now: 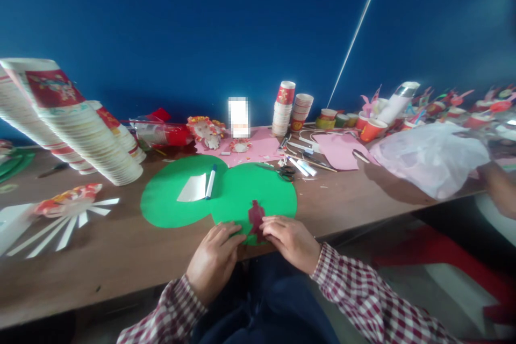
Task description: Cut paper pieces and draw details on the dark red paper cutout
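A dark red paper cutout (255, 217) lies on the right-hand green paper round (278, 185), near the table's front edge. My right hand (292, 239) has its bent fingertips closed at the cutout's right edge, partly covering it. Just left of the cutout, my left hand (217, 255) rests at the green paper's near edge, fingers stretched and thumb apart, holding nothing I can see. On the left green paper round (161, 204) are a white paper piece (191, 188) and a blue-capped marker (210, 181). Black-handled scissors (285, 172) lie at the far edge of the green paper.
Tall stacks of paper cups (97, 140) lean at the left; shorter cup stacks (284, 110) stand behind. Pink paper sheets (338, 150), markers (302, 165) and scraps lie beyond. A white plastic bag (431, 156) is at the right, beside another person's arm (502, 185).
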A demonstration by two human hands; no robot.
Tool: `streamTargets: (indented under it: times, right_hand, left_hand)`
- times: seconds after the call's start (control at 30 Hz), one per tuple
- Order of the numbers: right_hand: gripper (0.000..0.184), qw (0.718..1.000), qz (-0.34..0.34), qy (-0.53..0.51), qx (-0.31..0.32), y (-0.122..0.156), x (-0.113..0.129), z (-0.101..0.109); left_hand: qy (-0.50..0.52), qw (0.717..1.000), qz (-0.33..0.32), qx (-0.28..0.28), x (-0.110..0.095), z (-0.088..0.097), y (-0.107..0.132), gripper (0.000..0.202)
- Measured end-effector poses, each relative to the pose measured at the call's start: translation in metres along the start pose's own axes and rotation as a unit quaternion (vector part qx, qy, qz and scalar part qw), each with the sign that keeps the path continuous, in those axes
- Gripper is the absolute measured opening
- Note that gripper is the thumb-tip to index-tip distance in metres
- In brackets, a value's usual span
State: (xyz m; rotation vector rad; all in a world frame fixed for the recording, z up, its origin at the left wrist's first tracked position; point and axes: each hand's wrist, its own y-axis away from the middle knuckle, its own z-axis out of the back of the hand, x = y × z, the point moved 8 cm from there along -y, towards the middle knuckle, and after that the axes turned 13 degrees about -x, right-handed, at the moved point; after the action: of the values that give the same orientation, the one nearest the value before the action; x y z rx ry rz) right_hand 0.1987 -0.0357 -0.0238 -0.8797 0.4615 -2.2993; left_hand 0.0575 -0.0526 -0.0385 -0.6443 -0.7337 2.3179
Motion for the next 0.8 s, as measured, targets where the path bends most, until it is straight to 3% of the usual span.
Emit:
streamTargets:
  times: [0.3,0.63,0.8]
  right_hand:
    - [0.010,1.000,-0.015,0.002,0.005,0.0005,-0.0025,-0.0014]
    - [0.008,0.999,-0.033,0.009,-0.036,0.0003,0.0003,0.0010]
    - [0.011,0.999,-0.039,-0.002,-0.024,-0.0013,-0.0012,0.0014]
  left_hand:
    - [-0.015,0.998,0.017,0.058,-0.0014,-0.0031,-0.0086,0.037]
    - [-0.026,0.999,0.010,0.035,-0.0016,-0.0008,-0.0068,0.034]
    - [-0.024,0.999,0.012,0.034,-0.0014,-0.0015,-0.0067,0.034]
